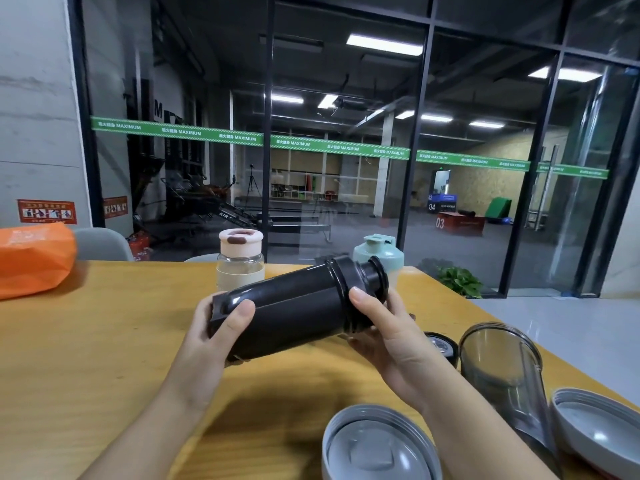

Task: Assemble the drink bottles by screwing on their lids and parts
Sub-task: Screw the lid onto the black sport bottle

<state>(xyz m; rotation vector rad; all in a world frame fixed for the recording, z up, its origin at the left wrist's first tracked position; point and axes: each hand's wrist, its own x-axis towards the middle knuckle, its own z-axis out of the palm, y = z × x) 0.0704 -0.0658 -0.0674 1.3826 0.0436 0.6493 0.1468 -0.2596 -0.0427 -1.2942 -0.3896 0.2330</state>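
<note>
Black shaker bottle [291, 306] held tilted above the wooden table [104, 341], left hand [211, 337] gripping its base; right hand [384, 334] gripping its threaded collar; grey lid [377, 445] at the near edge

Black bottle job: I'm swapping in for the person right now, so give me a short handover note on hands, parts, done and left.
Left hand: grips the base end of the black bottle, held tilted above the wooden table.
Right hand: grips the bottle's neck end at its black collar.
Done, by the look of it: pink-lidded bottle and mint green bottle stand capped at the table's far edge.
Left: smoky clear cup, small black cap and two grey lids lie loose at right. Whether the black bottle's collar is tight, I cannot tell.
</note>
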